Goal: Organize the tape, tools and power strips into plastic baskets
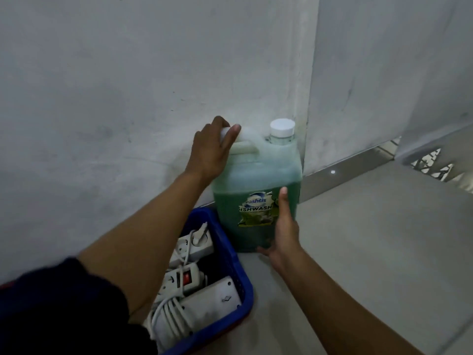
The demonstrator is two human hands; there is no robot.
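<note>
A green jug (258,190) of dishwash stands upright on the pale floor (371,239), tucked into the corner where the wall (128,85) meets a side panel (384,73) — no room behind it or to its right rear. The left hand (212,149) curls over the jug's top shoulder by the handle; the right hand (285,231) lies flat and open against its front, thumb under the base edge. Just left, touching or nearly touching the jug, sits the blue basket (238,272) against the wall, holding white power strips (194,278) and coiled cords. Right of the jug the floor lies open.
</note>
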